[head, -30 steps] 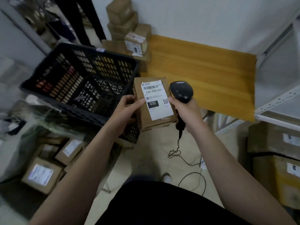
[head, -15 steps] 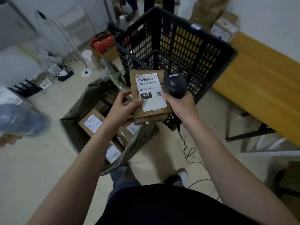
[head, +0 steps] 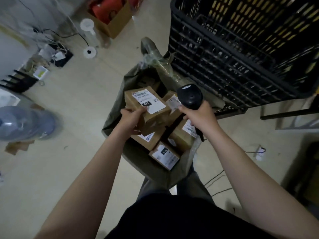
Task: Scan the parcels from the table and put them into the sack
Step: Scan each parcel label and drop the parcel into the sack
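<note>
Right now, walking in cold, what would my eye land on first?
The cardboard parcel marked 032, gripped by the left hand just above an open grey-green sack holding labelled boxes. Beside it the right hand holds a black scanner, and a big black crate looms at top right.

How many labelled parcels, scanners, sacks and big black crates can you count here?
Brown cardboard parcels with white labels: 5 plainly showing, 1 in the left hand, 4 in the sack; more may be hidden
Black handheld barcode scanner: 1, in the right hand
Grey-green sack: 1
Black plastic lattice crate: 1
Total: 8
</note>
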